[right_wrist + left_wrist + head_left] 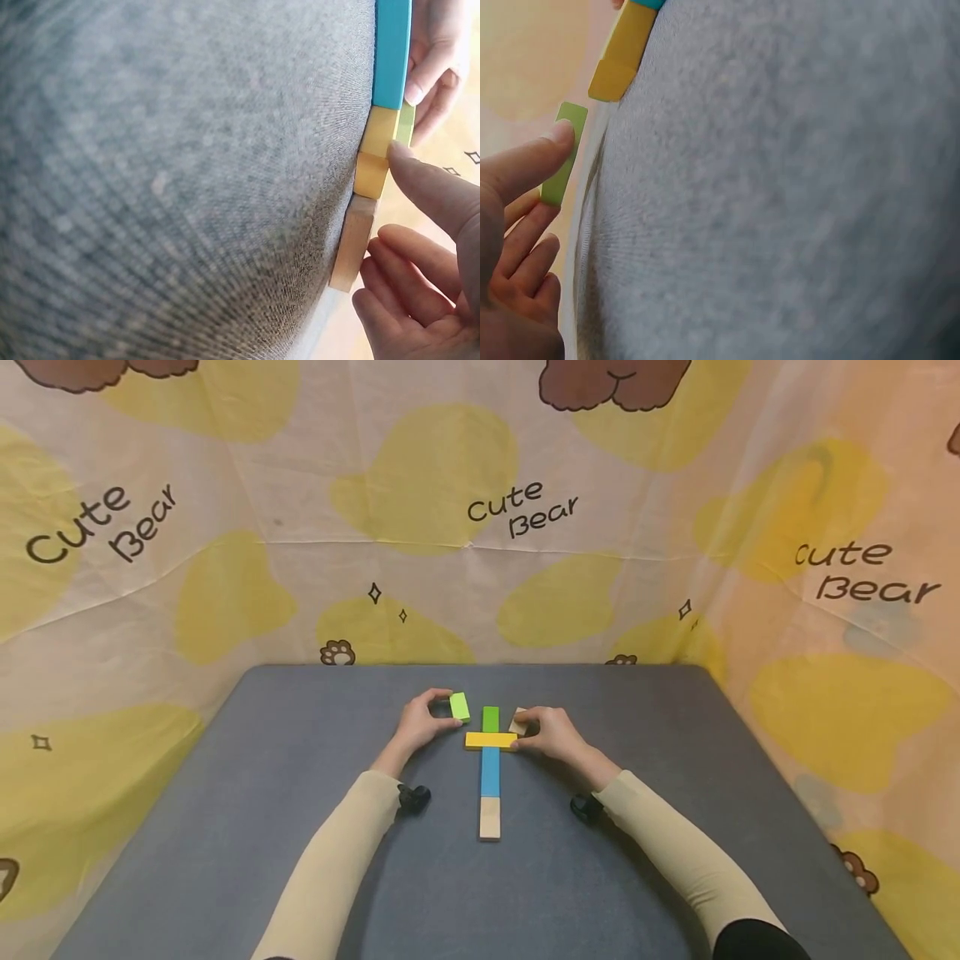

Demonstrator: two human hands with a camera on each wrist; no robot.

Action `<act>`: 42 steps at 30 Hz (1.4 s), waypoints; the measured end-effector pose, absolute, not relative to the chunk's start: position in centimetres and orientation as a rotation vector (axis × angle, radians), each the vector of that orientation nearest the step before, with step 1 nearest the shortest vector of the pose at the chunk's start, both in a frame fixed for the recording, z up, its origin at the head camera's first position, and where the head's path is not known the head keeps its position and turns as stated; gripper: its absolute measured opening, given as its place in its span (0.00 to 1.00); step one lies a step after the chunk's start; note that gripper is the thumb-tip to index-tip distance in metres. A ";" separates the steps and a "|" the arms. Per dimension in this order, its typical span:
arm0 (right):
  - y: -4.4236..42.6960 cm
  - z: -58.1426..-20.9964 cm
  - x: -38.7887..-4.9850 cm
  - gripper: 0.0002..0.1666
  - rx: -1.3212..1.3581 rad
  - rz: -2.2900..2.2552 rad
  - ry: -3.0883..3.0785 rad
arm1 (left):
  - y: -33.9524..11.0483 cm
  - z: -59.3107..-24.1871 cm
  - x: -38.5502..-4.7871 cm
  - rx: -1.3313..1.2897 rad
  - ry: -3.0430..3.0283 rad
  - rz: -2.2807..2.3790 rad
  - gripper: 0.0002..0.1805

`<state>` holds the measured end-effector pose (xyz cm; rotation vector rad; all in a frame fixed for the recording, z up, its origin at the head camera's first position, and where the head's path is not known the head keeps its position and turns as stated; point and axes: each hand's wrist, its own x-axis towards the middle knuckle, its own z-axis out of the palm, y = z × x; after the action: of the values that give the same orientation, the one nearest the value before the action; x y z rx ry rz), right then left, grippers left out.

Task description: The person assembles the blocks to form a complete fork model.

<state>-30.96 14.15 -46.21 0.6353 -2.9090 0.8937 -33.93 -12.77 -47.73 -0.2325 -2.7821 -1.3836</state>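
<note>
Between the thumb and fingertips of my left hand (422, 720) is a light green block (460, 707), raised and tilted, left of a line of toy blocks. The line has a green block (491, 719) at the far end, a yellow block (480, 740) lying crosswise, a blue block (491, 772) and a plain wooden block (490, 819) nearest me. My right hand (555, 732) has its thumb at the yellow block's right end. Its other fingers are bent loosely beside a second wooden block (354, 244), slanted by that end; whether they touch it is unclear.
All the blocks are on a grey cloth-covered table (285, 827). A curtain (420, 485) with yellow patches and printed lettering hangs behind its far edge and along the sides. Each wrist carries a small dark camera.
</note>
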 end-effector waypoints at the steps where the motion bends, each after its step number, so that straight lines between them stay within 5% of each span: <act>1: 14.2 -46.2 -31.0 0.31 0.634 0.896 -2.910 | -12.7 -47.7 -33.9 -0.235 -2.783 -1.386 0.34; 42: 14.1 -46.4 -31.0 0.32 0.646 0.905 -2.907 | -12.5 -48.0 -32.7 -0.283 -2.801 -1.437 0.34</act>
<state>-31.04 14.09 -46.36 0.6464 -2.9072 0.9050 -32.75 -12.54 -47.99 -0.2826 -2.8012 -1.4375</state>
